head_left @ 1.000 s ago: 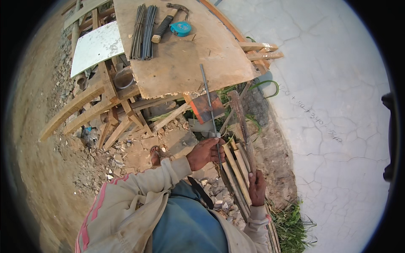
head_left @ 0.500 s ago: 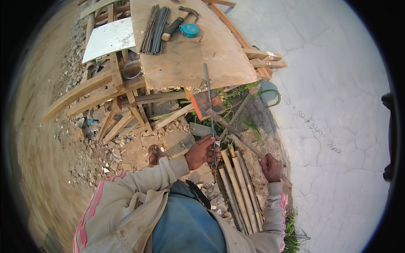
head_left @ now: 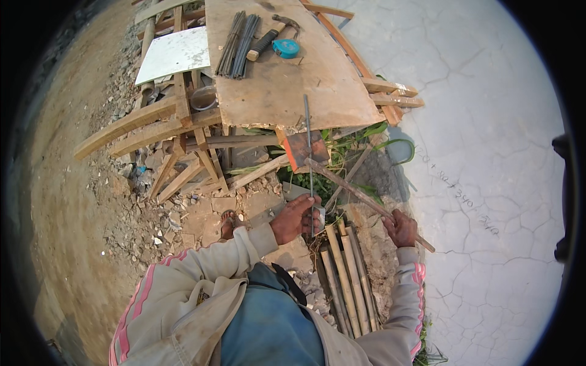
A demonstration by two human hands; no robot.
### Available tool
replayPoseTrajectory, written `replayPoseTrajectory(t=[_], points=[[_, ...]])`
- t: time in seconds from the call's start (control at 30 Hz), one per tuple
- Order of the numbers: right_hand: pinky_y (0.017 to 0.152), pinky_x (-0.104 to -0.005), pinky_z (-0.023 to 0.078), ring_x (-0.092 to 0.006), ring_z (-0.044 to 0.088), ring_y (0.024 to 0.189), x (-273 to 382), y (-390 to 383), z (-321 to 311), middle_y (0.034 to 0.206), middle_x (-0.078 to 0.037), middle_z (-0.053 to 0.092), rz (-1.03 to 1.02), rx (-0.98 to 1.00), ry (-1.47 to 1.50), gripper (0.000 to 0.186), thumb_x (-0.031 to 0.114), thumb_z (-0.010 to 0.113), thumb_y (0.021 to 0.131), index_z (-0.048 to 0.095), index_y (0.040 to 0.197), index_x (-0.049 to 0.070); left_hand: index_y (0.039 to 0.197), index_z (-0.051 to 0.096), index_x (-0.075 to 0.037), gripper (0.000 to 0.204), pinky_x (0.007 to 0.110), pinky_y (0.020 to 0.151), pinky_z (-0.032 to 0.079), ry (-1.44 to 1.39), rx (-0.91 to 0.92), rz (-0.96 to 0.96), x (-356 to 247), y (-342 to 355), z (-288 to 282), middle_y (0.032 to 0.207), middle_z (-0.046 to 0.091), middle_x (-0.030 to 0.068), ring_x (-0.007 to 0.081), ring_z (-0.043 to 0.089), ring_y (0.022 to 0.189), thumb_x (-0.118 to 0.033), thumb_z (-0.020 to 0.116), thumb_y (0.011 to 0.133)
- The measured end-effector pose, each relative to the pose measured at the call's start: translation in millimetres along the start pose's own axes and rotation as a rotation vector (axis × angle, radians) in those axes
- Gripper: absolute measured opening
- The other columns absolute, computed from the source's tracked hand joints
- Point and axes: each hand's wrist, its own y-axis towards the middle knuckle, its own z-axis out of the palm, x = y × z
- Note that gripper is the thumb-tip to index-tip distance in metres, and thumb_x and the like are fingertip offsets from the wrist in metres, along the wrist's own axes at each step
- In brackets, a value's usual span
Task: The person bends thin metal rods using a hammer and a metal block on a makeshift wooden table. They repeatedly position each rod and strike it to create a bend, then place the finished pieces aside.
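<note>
Outdoors, by a worn wooden desk. Gripping 1 thin metal rod in left hand, across an orange-edged plate near the desk's edge. Gripping a rusty bar in right hand, with 1 end by the rod. Probably bending the rod. Next, likely needs a steady rod and a firm pull.
</note>
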Motion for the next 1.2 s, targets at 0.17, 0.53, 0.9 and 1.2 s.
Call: replayPoseTrajectory(t=[0.17,0.53,0.9,1.2], points=[[0.055,-0.0453,0.044,-0.0369,0.058,0.057,11.5,-17.6,7.6,0.06,-0.016,0.054,0.093,0.047,0.098,0.047,0.047,0.07,0.088,0.053,0.075,0.005,0.117,0.058,-0.01,0.023,0.037,0.076,0.058,0.023,-0.028,0.023,2.8,0.9,-2.1,0.087,0.06,0.0006,0.0166,0.063,0.078,-0.03,0.051,0.106],[0.062,-0.0475,0.049,-0.0381,0.065,0.064,-27.2,-53.7,-17.2,0.064,-0.017,0.062,0.374,0.263,0.002,0.055,0.058,0.076,0.077,0.061,0.075,0.005,0.104,0.056,-0.011,0.028,0.04,0.075,0.056,-0.091,0.033,-0.043,7.6,-2.8,1.5,0.08,0.056,0.0009,0.0194,0.06,0.076,-0.037,0.048,0.106],[0.073,-0.0508,0.055,-0.0434,0.068,0.083,-71.1,-128.3,4.7,0.082,-0.023,0.069,0.699,0.077,-0.257,0.037,0.044,0.075,0.079,0.075,0.091,0.01,0.099,0.052,-0.011,0.036,0.041,0.074,0.056,-0.064,0.024,-0.225,-4.9,-8.7,-2.3,0.076,0.053,0.0019,0.0201,0.059,0.072,-0.044,0.042,0.107],[0.073,-0.0465,0.055,-0.0383,0.07,0.082,81.3,-221.7,-18.7,0.081,-0.019,0.072,1.017,-0.069,-0.344,0.035,0.035,0.079,0.075,0.077,0.097,0.007,0.097,0.051,-0.011,0.032,0.036,0.062,0.05,0.077,0.186,-0.351,-49.8,-24.6,-39.4,0.071,0.045,-0.0018,0.0147,0.051,0.063,-0.042,0.047,0.107]])
